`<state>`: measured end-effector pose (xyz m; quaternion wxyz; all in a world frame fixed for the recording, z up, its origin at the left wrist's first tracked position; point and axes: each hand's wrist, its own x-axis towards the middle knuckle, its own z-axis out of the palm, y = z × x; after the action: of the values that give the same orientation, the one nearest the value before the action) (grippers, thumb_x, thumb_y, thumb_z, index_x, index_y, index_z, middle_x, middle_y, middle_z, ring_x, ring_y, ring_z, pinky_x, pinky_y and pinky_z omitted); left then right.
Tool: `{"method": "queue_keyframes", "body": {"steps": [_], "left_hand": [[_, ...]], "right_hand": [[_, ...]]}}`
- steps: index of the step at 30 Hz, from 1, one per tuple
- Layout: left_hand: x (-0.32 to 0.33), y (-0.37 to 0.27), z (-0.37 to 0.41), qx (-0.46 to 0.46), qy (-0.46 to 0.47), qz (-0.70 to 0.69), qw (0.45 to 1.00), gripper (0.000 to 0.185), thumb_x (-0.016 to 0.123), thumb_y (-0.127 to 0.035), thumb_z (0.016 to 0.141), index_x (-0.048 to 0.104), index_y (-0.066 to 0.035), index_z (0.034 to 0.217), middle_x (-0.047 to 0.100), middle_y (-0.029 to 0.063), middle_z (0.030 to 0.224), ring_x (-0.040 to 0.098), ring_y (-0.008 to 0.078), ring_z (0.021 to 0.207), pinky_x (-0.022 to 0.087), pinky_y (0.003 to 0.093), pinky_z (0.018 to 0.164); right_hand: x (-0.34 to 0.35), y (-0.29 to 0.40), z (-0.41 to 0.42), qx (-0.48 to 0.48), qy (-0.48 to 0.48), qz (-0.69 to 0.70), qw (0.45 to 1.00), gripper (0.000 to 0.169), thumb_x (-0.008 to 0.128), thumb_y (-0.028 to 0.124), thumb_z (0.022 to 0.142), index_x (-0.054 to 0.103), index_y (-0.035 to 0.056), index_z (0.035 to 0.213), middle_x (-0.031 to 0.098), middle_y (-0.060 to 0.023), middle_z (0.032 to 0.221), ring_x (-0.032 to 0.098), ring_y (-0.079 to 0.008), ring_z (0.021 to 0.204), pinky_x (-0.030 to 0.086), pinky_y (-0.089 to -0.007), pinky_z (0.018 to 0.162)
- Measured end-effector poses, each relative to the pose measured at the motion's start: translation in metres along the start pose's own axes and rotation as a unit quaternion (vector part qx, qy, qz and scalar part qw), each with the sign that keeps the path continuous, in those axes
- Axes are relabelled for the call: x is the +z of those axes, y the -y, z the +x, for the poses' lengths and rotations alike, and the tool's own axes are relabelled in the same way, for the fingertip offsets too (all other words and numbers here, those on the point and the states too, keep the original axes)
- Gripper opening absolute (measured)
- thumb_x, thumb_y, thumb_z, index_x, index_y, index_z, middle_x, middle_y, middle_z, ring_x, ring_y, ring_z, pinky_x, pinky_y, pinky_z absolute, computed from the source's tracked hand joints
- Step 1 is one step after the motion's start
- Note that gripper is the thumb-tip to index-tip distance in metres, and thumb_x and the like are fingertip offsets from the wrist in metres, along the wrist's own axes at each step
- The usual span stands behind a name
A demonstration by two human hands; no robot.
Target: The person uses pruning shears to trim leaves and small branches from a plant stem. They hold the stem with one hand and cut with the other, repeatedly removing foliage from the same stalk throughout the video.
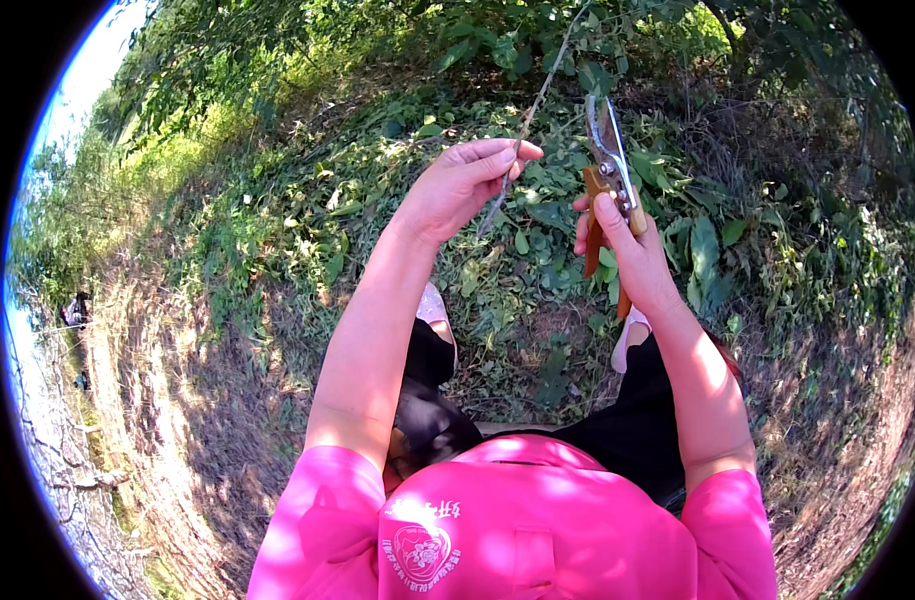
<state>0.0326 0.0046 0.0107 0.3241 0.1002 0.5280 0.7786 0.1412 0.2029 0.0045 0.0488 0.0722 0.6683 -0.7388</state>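
Note:
My left hand [468, 180] pinches a thin, bare woody stem [545, 86] between thumb and fingers. The stem slants up and to the right, and its lower end sticks out below my fingers. My right hand [628, 244] grips a pair of pruning shears [611, 169] with orange-brown handles and metal jaws pointing upward. The jaws stand apart from the stem, to its right, with nothing clearly between them. Cut leaves and green clippings [555, 217] cover the ground below both hands.
Leafy shrubs [495, 37] rise at the far side and on the right. Feet in light-coloured shoes [436, 307] rest on the ground beneath my arms. Dry, sunlit soil [149, 420] lies to the left, with a dark object [76, 309] at the far left.

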Motion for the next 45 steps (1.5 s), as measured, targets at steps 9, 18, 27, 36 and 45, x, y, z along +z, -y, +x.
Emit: {"method": "queue_keyframes", "body": {"steps": [9, 18, 27, 36, 45], "left_hand": [[0.001, 0.015, 0.004, 0.047, 0.072, -0.151, 0.985, 0.018, 0.053, -0.018, 0.093, 0.055, -0.003, 0.103, 0.048, -0.0015, 0.08, 0.044, 0.0095, 0.074, 0.036, 0.0223, 0.071], [0.027, 0.033, 0.012, -0.01, 0.098, -0.139, 0.985, 0.024, 0.058, -0.022, 0.091, 0.052, -0.005, 0.107, 0.051, 0.0004, 0.084, 0.047, 0.0116, 0.077, 0.038, 0.0245, 0.073], [0.027, 0.035, 0.013, -0.068, -0.025, -0.059, 0.996, 0.046, 0.054, -0.031, 0.093, 0.042, -0.004, 0.129, 0.054, -0.0001, 0.083, 0.051, 0.0117, 0.079, 0.041, 0.0268, 0.076], [0.018, 0.036, 0.031, 0.061, -0.13, -0.254, 0.956, 0.027, 0.043, -0.024, 0.098, 0.05, -0.004, 0.116, 0.047, 0.0009, 0.077, 0.045, 0.0119, 0.069, 0.042, 0.0275, 0.064], [-0.005, 0.005, 0.017, 0.136, -0.191, -0.153, 0.96, 0.024, 0.046, -0.019, 0.097, 0.05, -0.001, 0.111, 0.038, -0.0031, 0.066, 0.032, 0.0051, 0.055, 0.023, 0.0182, 0.043]], "right_hand": [[-0.007, -0.001, 0.02, 0.038, -0.081, 0.139, 0.986, 0.026, 0.061, 0.026, 0.088, 0.056, 0.0075, 0.106, 0.065, -0.0071, 0.099, 0.063, -0.0138, 0.083, 0.049, -0.0307, 0.08], [0.006, -0.005, 0.039, -0.063, -0.143, 0.192, 0.969, 0.025, 0.065, 0.002, 0.081, 0.054, 0.0044, 0.103, 0.061, -0.0029, 0.093, 0.059, -0.0117, 0.087, 0.046, -0.0282, 0.079], [0.002, -0.014, 0.037, -0.092, -0.108, 0.121, 0.983, 0.023, 0.064, 0.002, 0.081, 0.055, 0.0053, 0.101, 0.059, 0.0007, 0.089, 0.057, -0.0072, 0.081, 0.047, -0.0236, 0.07], [0.005, -0.02, 0.036, -0.054, -0.063, 0.082, 0.993, 0.025, 0.064, 0.004, 0.082, 0.054, 0.0023, 0.105, 0.061, -0.002, 0.092, 0.059, -0.0112, 0.087, 0.047, -0.0279, 0.081], [-0.003, -0.001, 0.021, 0.088, 0.025, -0.015, 0.996, 0.052, 0.045, 0.049, 0.092, 0.056, 0.0008, 0.108, 0.064, -0.0094, 0.092, 0.064, -0.0201, 0.084, 0.048, -0.0335, 0.081]]}}
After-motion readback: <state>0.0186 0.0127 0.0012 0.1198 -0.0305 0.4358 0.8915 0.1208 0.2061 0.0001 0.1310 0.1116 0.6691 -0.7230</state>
